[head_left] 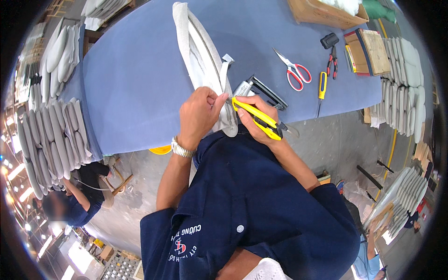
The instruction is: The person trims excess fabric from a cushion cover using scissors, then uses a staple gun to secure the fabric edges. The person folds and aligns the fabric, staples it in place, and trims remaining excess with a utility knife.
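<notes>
A long grey fabric-covered cushion [205,51] stands on its edge over the near side of the blue-covered table, its white underside turned partly to the left. My left hand [198,114] is closed on its near part, thumb and fingers pinched at the fabric edge. In my right hand [261,114] is a yellow and black utility knife [256,115], its front end at the cushion beside my left fingertips. The blade tip is hard to make out there. A loose fabric strip [224,70] sticks up from the cushion's right side. Just beyond my right hand lies a silver and black staple gun [263,91].
Right of the staple gun lie red-handled scissors [294,72], a yellow screwdriver [322,88] and red-handled pliers [332,63]. A cardboard box [322,16] holds white stuffing at the back. Stacked grey cushions [53,144] flank the table. Other people work at the lower left and right.
</notes>
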Tool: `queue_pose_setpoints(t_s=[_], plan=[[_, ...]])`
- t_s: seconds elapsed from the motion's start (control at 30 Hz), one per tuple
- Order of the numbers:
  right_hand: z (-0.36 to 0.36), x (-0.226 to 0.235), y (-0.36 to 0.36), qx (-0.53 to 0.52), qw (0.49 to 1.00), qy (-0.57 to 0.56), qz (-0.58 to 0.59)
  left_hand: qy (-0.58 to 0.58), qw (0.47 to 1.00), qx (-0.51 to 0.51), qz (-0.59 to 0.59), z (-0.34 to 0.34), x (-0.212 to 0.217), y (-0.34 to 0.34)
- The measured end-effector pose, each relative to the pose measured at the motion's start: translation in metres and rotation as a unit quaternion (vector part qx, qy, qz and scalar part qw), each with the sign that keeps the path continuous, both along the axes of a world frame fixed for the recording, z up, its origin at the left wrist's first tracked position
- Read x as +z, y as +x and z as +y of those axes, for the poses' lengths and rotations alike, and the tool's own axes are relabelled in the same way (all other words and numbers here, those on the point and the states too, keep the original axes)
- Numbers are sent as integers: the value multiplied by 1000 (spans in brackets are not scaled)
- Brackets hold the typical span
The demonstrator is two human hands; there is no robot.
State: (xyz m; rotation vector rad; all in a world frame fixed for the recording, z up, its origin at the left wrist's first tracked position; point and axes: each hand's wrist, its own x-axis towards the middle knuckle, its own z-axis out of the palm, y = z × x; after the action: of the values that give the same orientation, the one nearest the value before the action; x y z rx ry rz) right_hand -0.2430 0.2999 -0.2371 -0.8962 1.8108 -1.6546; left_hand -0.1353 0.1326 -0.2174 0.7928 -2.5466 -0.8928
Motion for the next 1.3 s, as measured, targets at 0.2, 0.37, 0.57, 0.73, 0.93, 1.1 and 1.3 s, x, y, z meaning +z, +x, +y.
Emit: queue_pose_setpoints(t_s=[0.2,0.37,0.57,0.73,0.93,1.1,1.3], plan=[[2,3,-2,28,997,-8,75,-150,965,-63,-206,-21,15,-40],[6,1,-1,39,995,21,91,-168,946,-125,-248,-26,24,-50],[6,-3,-2,19,996,21,88,-163,960,-215,-77,-31,10,-53],[12,-1,-6,4,996,26,89,8,981,-193,1,-36,-8,-52],[19,5,-7,25,994,46,93,55,987,-151,6,-36,-18,-47],[24,2,1,39,996,30,76,83,986,-141,29,-39,-24,-41],[26,5,6,42,995,25,83,151,981,-111,38,-39,-28,-33]])
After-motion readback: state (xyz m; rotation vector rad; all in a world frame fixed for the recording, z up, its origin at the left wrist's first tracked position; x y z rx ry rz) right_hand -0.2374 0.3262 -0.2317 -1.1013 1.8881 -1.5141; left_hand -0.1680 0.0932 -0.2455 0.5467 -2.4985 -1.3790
